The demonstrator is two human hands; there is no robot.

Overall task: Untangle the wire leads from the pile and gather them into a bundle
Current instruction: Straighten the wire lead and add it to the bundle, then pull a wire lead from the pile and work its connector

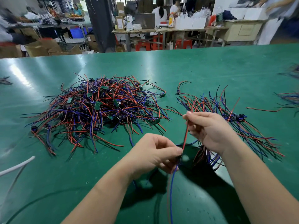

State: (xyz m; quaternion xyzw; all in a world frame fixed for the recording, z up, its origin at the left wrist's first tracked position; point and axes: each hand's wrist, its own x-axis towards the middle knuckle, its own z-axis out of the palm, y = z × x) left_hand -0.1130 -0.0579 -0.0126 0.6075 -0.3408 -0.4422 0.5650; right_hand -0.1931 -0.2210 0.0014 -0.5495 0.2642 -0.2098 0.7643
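A big tangled pile (97, 107) of red, blue and black wire leads with small green circuit boards lies on the green table (210, 65), left of centre. A sorted spread of leads (242, 125) lies to the right, partly hidden behind my right hand. My left hand (155, 152) pinches one lead's small dark part, with a blue wire (171, 191) hanging down from it. My right hand (208, 128) pinches that lead's red wire (186, 135), stretched between both hands, and also holds a bunch of leads (208, 157) hanging under its palm.
A single lead (181, 88) lies behind the sorted spread. More wire bunches (289, 97) sit at the table's right edge and a small one (4, 80) at the far left. A white cable (16, 167) crosses the near left. People work at benches beyond the table.
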